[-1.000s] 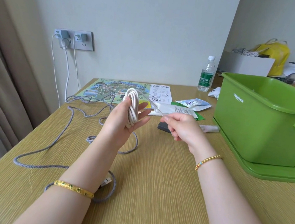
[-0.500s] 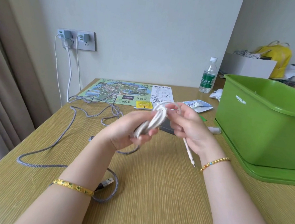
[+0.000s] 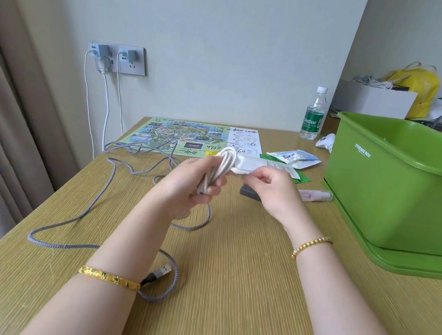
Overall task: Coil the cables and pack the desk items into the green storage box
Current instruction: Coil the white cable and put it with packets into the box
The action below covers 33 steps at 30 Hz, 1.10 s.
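The left hand [image 3: 194, 182] grips a coiled white cable [image 3: 221, 167], its fingers curled round the lower part of the bundle while the loops stand up above the thumb. The right hand [image 3: 269, 191] is just beside the coil with its fingers curled and fingertips drawn together near the loops; whether it pinches the cable's end cannot be told. Both hands are raised above the desk [image 3: 226, 293]. A grey braided cable [image 3: 104, 200] lies uncoiled across the desk's left side, running from the map [image 3: 179, 137] at the back toward the near edge, where its USB plug [image 3: 160, 272] rests beside the left forearm. The green box [image 3: 395, 188] stands open on its lid [image 3: 411, 263] at the right. Between the hands and the box lie a white packet [image 3: 267, 166], a dark small block [image 3: 250, 193] partly hidden by the right hand, and a pale tube [image 3: 315, 194]. A blue-and-white sachet [image 3: 293, 158] sits farther back, and a water bottle [image 3: 314, 114] stands by the wall. Two chargers fill the wall socket [image 3: 117, 58]
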{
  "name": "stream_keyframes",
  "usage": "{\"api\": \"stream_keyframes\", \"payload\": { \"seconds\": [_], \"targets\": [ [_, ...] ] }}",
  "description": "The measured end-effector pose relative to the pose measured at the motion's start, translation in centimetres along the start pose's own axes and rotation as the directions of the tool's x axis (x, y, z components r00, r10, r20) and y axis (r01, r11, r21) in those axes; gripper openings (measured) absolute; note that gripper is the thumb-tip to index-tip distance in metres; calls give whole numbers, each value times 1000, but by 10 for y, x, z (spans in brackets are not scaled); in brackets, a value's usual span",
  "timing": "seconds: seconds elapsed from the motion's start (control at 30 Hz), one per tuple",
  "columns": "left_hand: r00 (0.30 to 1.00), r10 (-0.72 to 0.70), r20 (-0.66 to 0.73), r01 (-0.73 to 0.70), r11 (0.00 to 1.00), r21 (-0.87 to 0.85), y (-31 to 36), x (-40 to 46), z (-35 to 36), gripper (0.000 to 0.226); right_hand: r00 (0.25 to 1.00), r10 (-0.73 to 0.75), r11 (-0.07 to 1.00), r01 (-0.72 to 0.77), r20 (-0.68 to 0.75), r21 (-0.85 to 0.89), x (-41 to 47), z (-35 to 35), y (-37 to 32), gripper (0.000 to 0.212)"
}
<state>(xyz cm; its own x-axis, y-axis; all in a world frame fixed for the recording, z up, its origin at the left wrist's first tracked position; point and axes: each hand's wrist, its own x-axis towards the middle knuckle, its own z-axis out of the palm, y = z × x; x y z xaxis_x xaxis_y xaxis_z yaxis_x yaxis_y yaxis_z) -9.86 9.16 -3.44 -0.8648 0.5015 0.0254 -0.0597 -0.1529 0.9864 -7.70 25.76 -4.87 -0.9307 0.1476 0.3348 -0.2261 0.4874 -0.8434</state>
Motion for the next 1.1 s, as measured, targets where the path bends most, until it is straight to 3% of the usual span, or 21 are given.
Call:
{"api": "stream_keyframes", "payload": {
  "seconds": [0.07,0.13,0.2,0.33,0.4,0.5,0.63,0.8,0.93,1.03,1.1],
  "targets": [
    [988,-34,-151,52,992,112,-3,4,-6,18,1000,-11,997,12,16,-79,0,-1,2,15],
    [977,-22,-214,54,988,142,-7,5,-7,14,997,-3,989,15,77,-145,-1,-1,3,13],
    [964,42,-264,6,984,177,-10,7,-7,14,990,8,986,16,143,-166,-2,-2,3,12],
    [896,245,-369,-10,844,535,-17,12,-10,22,975,-41,985,76,218,-154,-4,-1,-3,8],
    [894,323,-311,2,691,723,-20,14,-9,19,970,-90,983,123,226,-136,-6,-2,-7,12],
    [949,285,-134,-29,504,863,-23,11,-2,22,972,-132,981,155,193,-113,-6,-3,-9,21],
    [976,185,111,-177,394,902,-23,1,8,17,980,-131,990,136,151,-21,-5,-8,-11,26],
    [960,79,270,-277,430,859,-23,-6,24,12,983,-71,997,67,170,31,-4,-13,-11,25],
    [949,203,241,-315,595,740,-18,-6,25,23,994,-34,992,21,106,123,-3,-17,-12,25],
    [940,318,126,-331,752,570,-12,-4,27,7,1000,13,968,-19,25,250,-2,-22,-11,23],
    [933,358,-28,-314,853,418,-10,-1,27,17,999,24,973,-34,44,228,-2,-21,-8,23]
  ]
}}
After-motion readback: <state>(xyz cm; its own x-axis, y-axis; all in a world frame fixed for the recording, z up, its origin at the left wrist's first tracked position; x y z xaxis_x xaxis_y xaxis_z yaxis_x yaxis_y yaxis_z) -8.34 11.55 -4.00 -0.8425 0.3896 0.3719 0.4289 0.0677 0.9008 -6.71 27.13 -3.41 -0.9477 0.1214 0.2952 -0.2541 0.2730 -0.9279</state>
